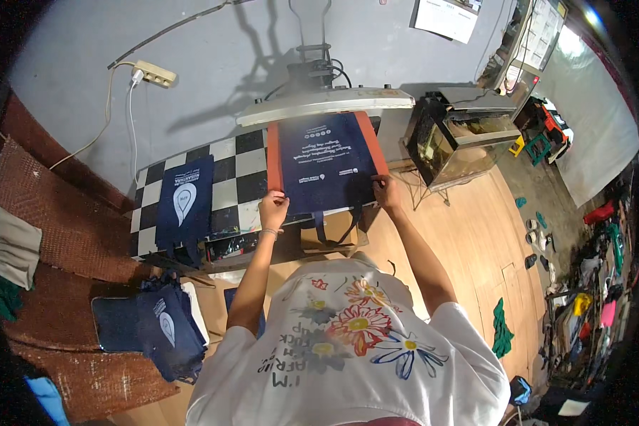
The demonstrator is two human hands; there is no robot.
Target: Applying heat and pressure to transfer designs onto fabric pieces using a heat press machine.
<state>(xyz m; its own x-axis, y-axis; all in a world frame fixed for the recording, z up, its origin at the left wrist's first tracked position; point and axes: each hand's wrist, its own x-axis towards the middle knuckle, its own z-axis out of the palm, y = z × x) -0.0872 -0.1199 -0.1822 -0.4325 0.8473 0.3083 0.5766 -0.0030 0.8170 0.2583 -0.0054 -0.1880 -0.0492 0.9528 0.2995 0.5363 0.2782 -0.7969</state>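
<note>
A navy blue tote bag [327, 154] bearing white printing lies flat on the orange-red pad [371, 141] of a heat press, its two handles [320, 226] hanging over the front edge. My left hand [273, 206] pinches the near left corner of the bag. At the near right corner, my right hand [386, 190] has its fingers closed on the edge. The raised white upper plate [327, 105] of the press stands just beyond the bag's far edge. Another printed navy bag [185, 197] lies on the checkered tabletop [224, 183] to the left.
On a chair [116, 322] at lower left lies a pile of navy bags [173, 330]. A glass fish tank [466, 141] stands on a metal stand right of the table. A power strip [155, 74] hangs on the wall. A green cloth [502, 327] lies on the floor.
</note>
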